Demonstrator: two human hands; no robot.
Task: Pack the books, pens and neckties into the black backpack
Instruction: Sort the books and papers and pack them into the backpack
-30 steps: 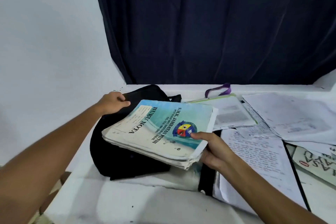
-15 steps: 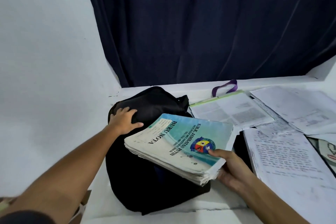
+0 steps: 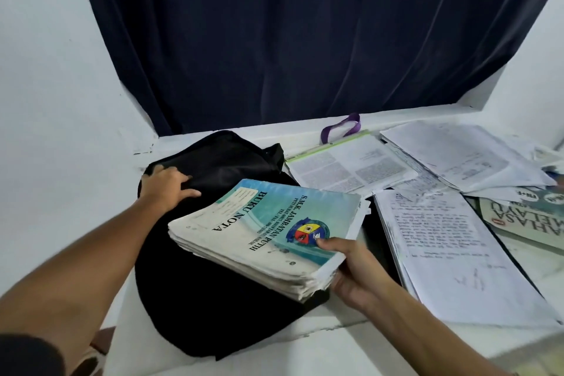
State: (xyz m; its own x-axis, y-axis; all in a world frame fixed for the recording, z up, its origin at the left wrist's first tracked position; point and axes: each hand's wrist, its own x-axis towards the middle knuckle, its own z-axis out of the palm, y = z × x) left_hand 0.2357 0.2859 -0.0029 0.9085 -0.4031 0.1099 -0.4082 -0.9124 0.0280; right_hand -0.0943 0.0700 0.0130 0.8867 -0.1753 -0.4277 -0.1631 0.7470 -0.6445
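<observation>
- Fingers of the right hand [image 3: 355, 276] curl under the near corner of the stack of books [image 3: 268, 235], thumb pressed on the teal cover beside the crest.
- Stack held tilted above the black backpack [image 3: 213, 293], its far edge toward the bag's top.
- Left hand [image 3: 166, 187] grips the backpack's upper flap, fingers curled into the fabric, thumb pointing toward the books.
- Backpack lies on the white table [image 3: 305, 351]; loose papers [image 3: 442, 241] spread to its right, a purple strap [image 3: 340, 128] beyond them.
</observation>
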